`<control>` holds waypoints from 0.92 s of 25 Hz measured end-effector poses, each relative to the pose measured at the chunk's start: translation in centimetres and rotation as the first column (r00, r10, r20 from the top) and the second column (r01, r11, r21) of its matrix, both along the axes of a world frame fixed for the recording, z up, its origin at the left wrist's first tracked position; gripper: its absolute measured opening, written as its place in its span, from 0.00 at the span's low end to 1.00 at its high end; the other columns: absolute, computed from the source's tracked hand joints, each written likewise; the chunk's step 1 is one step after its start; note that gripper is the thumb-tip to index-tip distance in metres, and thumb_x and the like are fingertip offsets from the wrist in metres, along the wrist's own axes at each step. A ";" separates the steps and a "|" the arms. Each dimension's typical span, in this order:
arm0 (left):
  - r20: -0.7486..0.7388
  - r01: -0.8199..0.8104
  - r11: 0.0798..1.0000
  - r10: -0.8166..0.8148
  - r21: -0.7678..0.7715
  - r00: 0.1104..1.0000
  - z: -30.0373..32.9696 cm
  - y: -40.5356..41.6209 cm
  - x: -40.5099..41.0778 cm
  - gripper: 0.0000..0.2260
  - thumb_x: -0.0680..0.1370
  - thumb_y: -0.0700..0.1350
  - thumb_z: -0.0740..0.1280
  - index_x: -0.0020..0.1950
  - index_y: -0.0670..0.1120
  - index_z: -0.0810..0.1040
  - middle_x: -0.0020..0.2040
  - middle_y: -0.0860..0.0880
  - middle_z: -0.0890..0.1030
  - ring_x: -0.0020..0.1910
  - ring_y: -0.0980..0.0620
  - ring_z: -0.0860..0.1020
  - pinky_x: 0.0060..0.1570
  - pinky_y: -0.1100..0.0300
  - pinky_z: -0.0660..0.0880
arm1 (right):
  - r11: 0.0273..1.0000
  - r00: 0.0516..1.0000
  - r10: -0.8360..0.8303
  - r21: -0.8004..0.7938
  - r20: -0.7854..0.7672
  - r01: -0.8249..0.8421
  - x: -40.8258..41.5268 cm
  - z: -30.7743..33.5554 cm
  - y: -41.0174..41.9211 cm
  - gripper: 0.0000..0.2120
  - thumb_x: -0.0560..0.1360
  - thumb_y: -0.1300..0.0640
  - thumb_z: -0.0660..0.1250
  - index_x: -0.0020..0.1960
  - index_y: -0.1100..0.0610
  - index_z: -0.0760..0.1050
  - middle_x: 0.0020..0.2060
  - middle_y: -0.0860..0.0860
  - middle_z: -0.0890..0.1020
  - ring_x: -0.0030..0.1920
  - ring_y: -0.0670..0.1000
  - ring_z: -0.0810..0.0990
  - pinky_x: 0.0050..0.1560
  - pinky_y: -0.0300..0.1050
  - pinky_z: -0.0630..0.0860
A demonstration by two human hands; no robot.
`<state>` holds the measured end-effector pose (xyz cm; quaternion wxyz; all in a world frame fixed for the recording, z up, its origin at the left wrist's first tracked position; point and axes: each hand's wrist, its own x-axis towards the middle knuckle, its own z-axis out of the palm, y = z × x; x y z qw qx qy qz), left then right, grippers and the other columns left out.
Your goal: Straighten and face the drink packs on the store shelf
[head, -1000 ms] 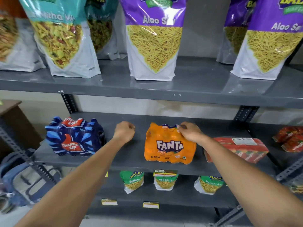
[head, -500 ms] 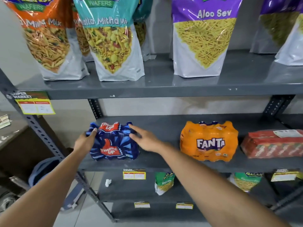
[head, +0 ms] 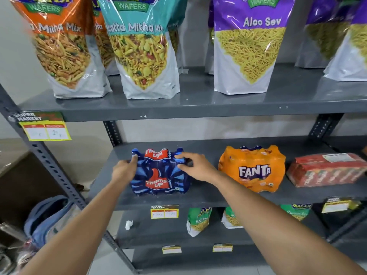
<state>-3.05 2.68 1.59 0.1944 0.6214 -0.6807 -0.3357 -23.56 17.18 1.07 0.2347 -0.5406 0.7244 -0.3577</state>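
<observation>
On the grey middle shelf (head: 208, 197), blue drink pack (head: 158, 173) clasped by left hand (head: 124, 171) and right hand (head: 195, 166); likely heavy, slick-wrapped, best gripped at both sides.

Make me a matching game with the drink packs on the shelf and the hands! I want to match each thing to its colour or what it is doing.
Things:
1. Thums Up pack
2. Fanta pack
3. red pack
4. left hand

Descriptions:
A. orange, in the middle of the shelf
B. pressing on the blue pack's left side
C. farthest right, with a white label on top
D. blue, held between both hands

Pairs: 1-D, 2-A, 3-C, 4-B
</observation>
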 end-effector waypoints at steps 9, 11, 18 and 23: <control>0.021 0.055 0.998 -0.055 0.002 0.998 -0.2 2.0 -2.9 0.25 0.81 0.58 0.55 0.55 0.39 0.80 0.51 0.38 0.81 0.44 0.41 0.79 0.47 0.52 0.76 | 0.996 0.990 -0.085 0.011 0.116 0.084 -2.5 -0.3 2.3 0.17 0.78 0.55 0.67 0.66 0.45 0.75 0.68 0.53 0.76 0.64 0.55 0.78 0.51 0.47 0.83; 0.016 0.060 0.998 -0.060 0.007 0.998 -0.1 2.2 -2.9 0.25 0.82 0.58 0.55 0.55 0.39 0.80 0.49 0.39 0.80 0.44 0.41 0.78 0.46 0.53 0.75 | 0.996 0.988 -0.093 0.018 0.122 0.091 -2.5 -0.4 2.3 0.17 0.79 0.54 0.67 0.67 0.44 0.74 0.68 0.53 0.75 0.64 0.55 0.78 0.51 0.48 0.83; -0.013 0.057 0.998 -0.057 -0.004 0.998 -0.4 2.4 -2.8 0.29 0.81 0.62 0.51 0.57 0.39 0.79 0.54 0.38 0.81 0.48 0.40 0.79 0.50 0.51 0.76 | 0.995 0.988 -0.097 0.000 0.119 0.097 -1.9 -1.2 2.7 0.20 0.81 0.53 0.63 0.72 0.44 0.69 0.71 0.54 0.73 0.68 0.56 0.75 0.56 0.54 0.81; -0.201 -0.060 0.995 0.044 -0.076 0.979 0.4 4.7 -2.5 0.28 0.82 0.58 0.53 0.75 0.41 0.64 0.72 0.37 0.69 0.67 0.36 0.71 0.62 0.48 0.69 | 0.996 0.986 -0.056 0.066 -0.159 0.067 -0.7 0.0 5.4 0.27 0.81 0.47 0.59 0.78 0.45 0.57 0.75 0.55 0.67 0.73 0.58 0.68 0.68 0.57 0.72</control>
